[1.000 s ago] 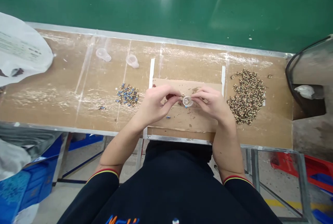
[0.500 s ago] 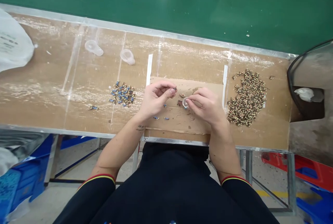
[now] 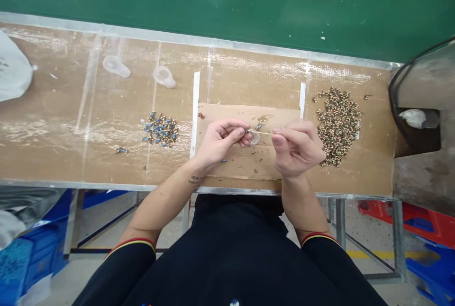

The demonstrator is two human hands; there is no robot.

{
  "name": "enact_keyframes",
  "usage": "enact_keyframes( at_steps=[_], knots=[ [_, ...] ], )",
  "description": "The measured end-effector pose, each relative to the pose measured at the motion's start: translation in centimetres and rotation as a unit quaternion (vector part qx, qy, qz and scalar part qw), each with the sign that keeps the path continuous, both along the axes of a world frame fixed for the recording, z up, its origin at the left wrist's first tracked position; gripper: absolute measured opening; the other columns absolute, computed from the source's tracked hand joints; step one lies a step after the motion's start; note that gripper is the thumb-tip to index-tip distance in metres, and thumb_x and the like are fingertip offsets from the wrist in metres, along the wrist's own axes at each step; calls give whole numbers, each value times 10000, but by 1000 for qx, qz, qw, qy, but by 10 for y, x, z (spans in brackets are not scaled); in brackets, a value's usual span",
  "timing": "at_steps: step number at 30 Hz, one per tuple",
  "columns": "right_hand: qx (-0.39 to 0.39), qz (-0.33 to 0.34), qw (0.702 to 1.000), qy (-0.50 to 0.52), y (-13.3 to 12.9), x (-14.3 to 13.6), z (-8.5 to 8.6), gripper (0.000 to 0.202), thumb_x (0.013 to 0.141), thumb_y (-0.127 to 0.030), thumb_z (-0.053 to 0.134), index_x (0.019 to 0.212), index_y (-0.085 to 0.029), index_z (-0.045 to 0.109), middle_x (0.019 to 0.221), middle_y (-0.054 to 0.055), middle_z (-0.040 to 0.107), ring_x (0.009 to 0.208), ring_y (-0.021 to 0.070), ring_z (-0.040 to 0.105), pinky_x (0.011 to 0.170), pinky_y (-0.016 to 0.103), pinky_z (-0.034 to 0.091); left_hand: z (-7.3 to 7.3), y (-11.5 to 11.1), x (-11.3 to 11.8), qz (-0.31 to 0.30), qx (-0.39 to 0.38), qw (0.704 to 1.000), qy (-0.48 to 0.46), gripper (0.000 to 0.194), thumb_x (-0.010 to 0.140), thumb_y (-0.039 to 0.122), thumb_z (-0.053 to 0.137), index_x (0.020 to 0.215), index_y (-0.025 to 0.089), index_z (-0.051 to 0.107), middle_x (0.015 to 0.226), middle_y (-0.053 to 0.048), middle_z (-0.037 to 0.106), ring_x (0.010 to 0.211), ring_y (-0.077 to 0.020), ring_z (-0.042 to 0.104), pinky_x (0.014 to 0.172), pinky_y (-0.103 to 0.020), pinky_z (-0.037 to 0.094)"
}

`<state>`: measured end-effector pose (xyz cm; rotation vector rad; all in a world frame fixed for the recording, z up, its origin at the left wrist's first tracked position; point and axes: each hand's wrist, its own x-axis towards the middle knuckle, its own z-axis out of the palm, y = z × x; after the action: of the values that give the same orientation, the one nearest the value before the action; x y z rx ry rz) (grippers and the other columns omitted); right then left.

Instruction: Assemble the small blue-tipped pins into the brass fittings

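My left hand (image 3: 224, 141) is closed in a pinch over the cardboard sheet (image 3: 241, 171), with a small dark blue part (image 3: 247, 131) at its fingertips. Facing it, my right hand (image 3: 300, 148) is closed on the end of a thin yellowish stick (image 3: 263, 132). The stick's far tip meets or nearly meets the blue part; which of these I cannot tell. Just under the stick rests a small clear round dish (image 3: 254, 139), partly hidden by my left fingers. A loose blue piece (image 3: 223, 160) lies near my left wrist, and another small blue-tipped piece (image 3: 259, 126) lies beyond the dish.
To the left is a small pile of blue-and-brass parts (image 3: 160, 130); a larger pile of brass-coloured parts (image 3: 337, 126) is on the right. Two clear plastic scoop-like pieces (image 3: 164, 76) lie farther back. A small red piece (image 3: 201, 115) sits by the left tape strip (image 3: 195, 107).
My right hand has drawn back to the right from the clear dish and now shows the thin stick. My left hand has moved slightly right and down, close to the dish. The view has shifted a little.
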<state>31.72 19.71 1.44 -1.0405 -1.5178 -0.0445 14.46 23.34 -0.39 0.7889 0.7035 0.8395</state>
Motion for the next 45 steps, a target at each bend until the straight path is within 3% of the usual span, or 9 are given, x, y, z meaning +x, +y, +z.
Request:
enact_keyframes(
  at_steps=[7, 12, 18, 25, 31, 36, 40, 42, 45],
  knots=[
    [12, 18, 1000, -7, 1, -4, 3, 96, 981, -218, 667, 1033, -260, 736, 803, -19, 693, 625, 121, 606, 571, 299, 508, -1, 0, 2, -2, -11, 1000, 3, 431, 753, 536, 886, 919, 156, 768, 756, -48, 790, 650, -138, 726, 643, -260, 595],
    [-3, -15, 1000, -21, -1, -7, -2, 121, 1000, -318, 635, 937, -277, 730, 735, -11, 651, 579, 132, 571, 538, 316, 486, -3, 0, 3, -8, -16, 1000, -5, 432, 736, 541, 896, 897, 160, 770, 715, -40, 778, 633, -139, 727, 626, -253, 599],
    [-56, -10, 998, -12, -7, -2, -12, 117, 979, -339, 642, 1004, -327, 756, 779, 4, 648, 635, 164, 574, 673, 388, 537, -3, 0, 2, -13, -13, 1000, -4, 444, 746, 556, 883, 905, 158, 767, 760, -63, 792, 652, -156, 736, 633, -275, 608],
    [-44, -59, 995, -63, -5, -3, -7, 161, 997, -365, 602, 926, -291, 726, 744, 9, 634, 574, 153, 548, 563, 357, 509, -4, 0, 2, -16, -12, 1000, -7, 418, 781, 532, 864, 927, 152, 766, 774, -66, 790, 677, -159, 742, 647, -279, 607],
    [-15, -19, 998, -53, -3, -6, -5, 91, 995, -309, 639, 949, -290, 716, 727, -9, 644, 577, 137, 552, 548, 334, 481, -3, -1, 4, -12, -21, 1000, -18, 417, 753, 531, 887, 897, 156, 775, 750, -56, 789, 649, -145, 734, 625, -255, 595],
    [-30, -62, 997, -30, -5, 6, -5, 168, 997, -406, 610, 933, -306, 728, 732, 9, 630, 586, 167, 569, 577, 380, 506, 0, 1, 2, -9, -31, 999, -27, 396, 749, 515, 896, 883, 162, 775, 751, -50, 790, 641, -136, 729, 618, -245, 591],
    [-40, 0, 999, 3, -1, 26, 4, 63, 959, -323, 695, 940, -315, 754, 746, -8, 680, 615, 158, 610, 595, 347, 506, 3, 3, 0, -1, -49, 998, -37, 394, 716, 506, 920, 855, 171, 764, 727, -33, 781, 610, -120, 712, 594, -229, 577],
    [-114, 57, 991, -46, 1, 33, 7, 51, 943, -289, 721, 935, -300, 770, 773, -8, 719, 634, 152, 645, 581, 317, 517, 4, 4, -2, 4, -57, 998, -37, 413, 684, 513, 937, 840, 176, 756, 713, -25, 775, 593, -120, 702, 587, -232, 577],
    [-226, 143, 954, -132, 5, 38, 5, 114, 976, -305, 684, 948, -265, 787, 808, 14, 734, 689, 150, 674, 614, 295, 543, 4, 6, -4, 13, -57, 997, -45, 408, 680, 493, 944, 849, 180, 744, 706, -12, 764, 596, -113, 697, 604, -229, 591]
  ],
)
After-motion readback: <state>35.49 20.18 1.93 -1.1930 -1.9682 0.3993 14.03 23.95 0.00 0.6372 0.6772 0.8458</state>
